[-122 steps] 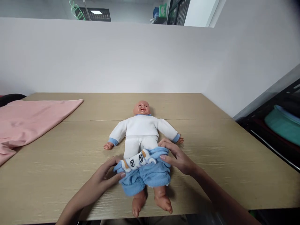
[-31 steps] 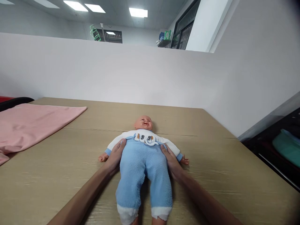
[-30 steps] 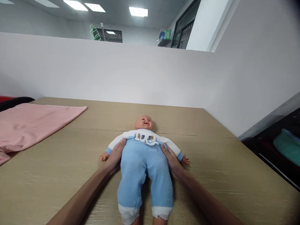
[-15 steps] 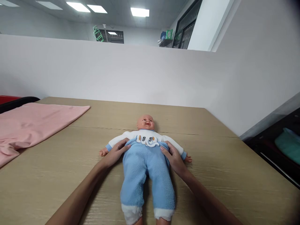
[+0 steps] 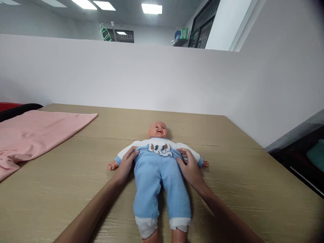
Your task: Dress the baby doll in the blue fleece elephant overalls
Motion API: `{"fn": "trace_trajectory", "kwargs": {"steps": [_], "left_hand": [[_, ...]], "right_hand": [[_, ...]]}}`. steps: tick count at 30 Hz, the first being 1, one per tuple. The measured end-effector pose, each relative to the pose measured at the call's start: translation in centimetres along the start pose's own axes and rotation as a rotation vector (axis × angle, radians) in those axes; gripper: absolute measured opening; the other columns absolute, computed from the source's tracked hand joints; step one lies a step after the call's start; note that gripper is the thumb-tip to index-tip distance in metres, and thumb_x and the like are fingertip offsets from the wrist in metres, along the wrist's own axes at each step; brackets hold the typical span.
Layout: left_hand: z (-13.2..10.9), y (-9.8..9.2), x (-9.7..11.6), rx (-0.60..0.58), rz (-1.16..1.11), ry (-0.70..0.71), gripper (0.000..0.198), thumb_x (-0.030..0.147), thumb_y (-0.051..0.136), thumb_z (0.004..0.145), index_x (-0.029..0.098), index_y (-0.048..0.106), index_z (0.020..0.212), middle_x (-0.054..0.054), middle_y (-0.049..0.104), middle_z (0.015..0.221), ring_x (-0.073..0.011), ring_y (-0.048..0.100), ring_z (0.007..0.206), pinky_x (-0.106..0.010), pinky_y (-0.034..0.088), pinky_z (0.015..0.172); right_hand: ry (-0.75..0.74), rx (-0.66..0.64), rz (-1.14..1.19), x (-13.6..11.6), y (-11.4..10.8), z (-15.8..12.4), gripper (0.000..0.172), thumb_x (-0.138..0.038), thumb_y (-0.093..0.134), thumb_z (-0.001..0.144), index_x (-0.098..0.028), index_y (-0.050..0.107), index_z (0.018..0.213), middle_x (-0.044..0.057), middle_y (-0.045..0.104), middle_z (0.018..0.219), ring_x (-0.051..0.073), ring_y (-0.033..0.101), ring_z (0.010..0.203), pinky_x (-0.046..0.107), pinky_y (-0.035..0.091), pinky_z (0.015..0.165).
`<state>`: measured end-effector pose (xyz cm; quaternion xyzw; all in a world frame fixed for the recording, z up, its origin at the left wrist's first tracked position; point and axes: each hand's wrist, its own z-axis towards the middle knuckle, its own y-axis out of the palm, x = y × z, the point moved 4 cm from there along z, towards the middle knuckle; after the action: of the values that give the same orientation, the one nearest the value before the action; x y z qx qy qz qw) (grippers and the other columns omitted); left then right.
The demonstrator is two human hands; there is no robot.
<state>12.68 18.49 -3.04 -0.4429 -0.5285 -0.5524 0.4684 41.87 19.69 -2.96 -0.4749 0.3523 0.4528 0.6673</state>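
On the table a baby doll (image 5: pixel 158 130) lies on its back, head away from me and arms spread. It wears a white top with blue cuffs and fluffy blue trousers (image 5: pixel 149 179) with white leg cuffs. An elephant face (image 5: pixel 160 148) decorates the front near the waist. My left hand (image 5: pixel 127 164) grips the left side of the trousers' waist, thumb on top. At the opposite side, my right hand (image 5: pixel 190 168) holds the waist edge between bent fingers and thumb. Some fingertips of both hands are hidden by cloth.
A pink cloth (image 5: pixel 43 130) is spread at the left of the wooden table (image 5: pixel 235 189). Behind it stand a black-rimmed red object (image 5: pixel 10 106) and a white partition wall (image 5: pixel 113 74). At the right edge is a dark holder (image 5: pixel 298 162) with a green item.
My right fingers have shifted slightly upward and bent more at the waist edge. My left hand stays at the left side. The view has shifted slightly.
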Motion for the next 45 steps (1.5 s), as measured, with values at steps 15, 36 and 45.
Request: {"fn": "trace_trajectory", "kwargs": {"steps": [15,36,45], "left_hand": [[-1.3,0.0,0.7,0.267,0.299,0.31,0.019,0.044,0.065,0.104,0.026,0.065,0.11,-0.001,0.069,0.098,-0.021,0.064,0.092,-0.032,0.049,0.088],[-2.2,0.0,1.4,0.265,0.503,0.612,0.006,0.027,0.063,0.106,0.024,0.067,0.102,-0.001,0.067,0.09,-0.0185,0.061,0.084,-0.031,0.051,0.082],[-3.1,-0.6,2.3,0.444,0.229,0.906,0.004,0.027,0.062,0.107,0.026,0.064,0.11,-0.006,0.064,0.12,-0.0213,0.065,0.113,-0.041,0.055,0.102]], "right_hand": [[-0.549,-0.863,-0.553,-12.8,12.6,9.7,0.023,-0.017,0.057,0.103,-0.018,0.072,0.12,0.013,0.077,0.132,0.029,0.068,0.125,0.045,0.049,0.109],[-0.617,-1.041,-0.321,-12.6,18.2,12.0,0.038,-0.008,0.059,0.084,-0.02,0.063,0.119,0.003,0.073,0.108,0.021,0.066,0.094,0.029,0.048,0.078],[-0.728,-0.946,-0.2,-11.0,13.9,11.2,0.044,0.003,0.059,0.077,-0.02,0.069,0.114,0.008,0.072,0.116,0.025,0.064,0.112,0.037,0.048,0.1]]}}
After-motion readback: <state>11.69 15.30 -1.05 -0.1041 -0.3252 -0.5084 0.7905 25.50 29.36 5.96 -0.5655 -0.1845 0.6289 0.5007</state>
